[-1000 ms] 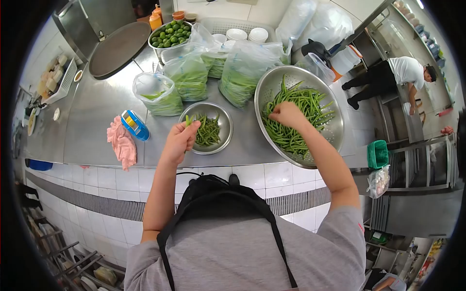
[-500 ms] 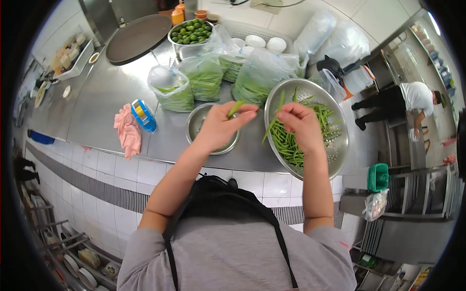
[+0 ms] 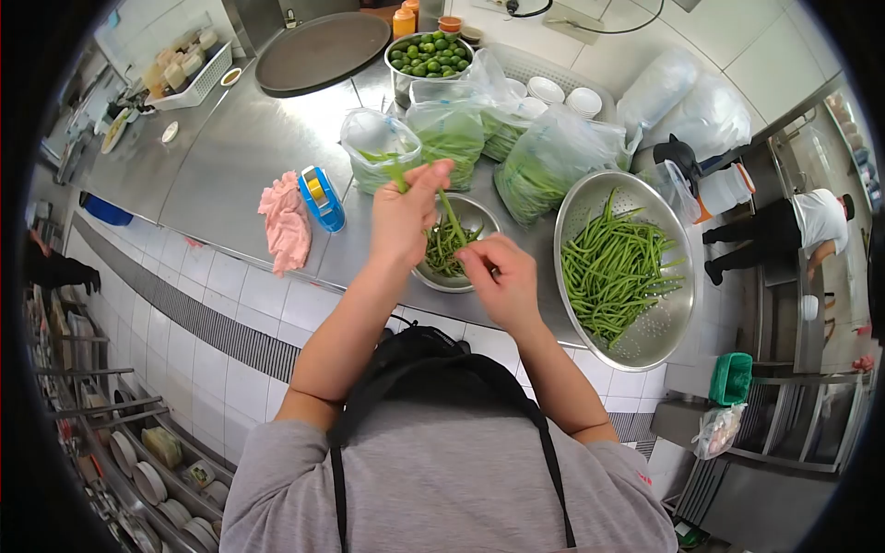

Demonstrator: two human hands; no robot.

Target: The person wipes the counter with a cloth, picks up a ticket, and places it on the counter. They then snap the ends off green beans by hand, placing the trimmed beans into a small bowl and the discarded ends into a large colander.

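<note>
Green beans poke out from my closed left hand (image 3: 404, 214), which is raised at the left side of a small steel bowl (image 3: 477, 214). A long green bean (image 3: 452, 217) stretches from that hand down to my right hand (image 3: 503, 278), whose fingers pinch its lower end at the bowl's right edge. Thin green pieces (image 3: 444, 249) lie in the bowl, partly hidden by my hands. To the right, a large perforated steel colander (image 3: 671, 334) holds a heap of green beans (image 3: 610, 267).
Plastic bags of greens (image 3: 544, 175) stand behind the bowl, near a pot of green limes (image 3: 430, 57). A pink cloth (image 3: 285, 226) and a blue tape dispenser (image 3: 324, 205) lie at left. Another person (image 3: 816, 221) bends at the far right.
My right hand has moved from the colander to the small bowl, and a bean now spans both hands. The view has shifted, and green pieces now show in the bowl.
</note>
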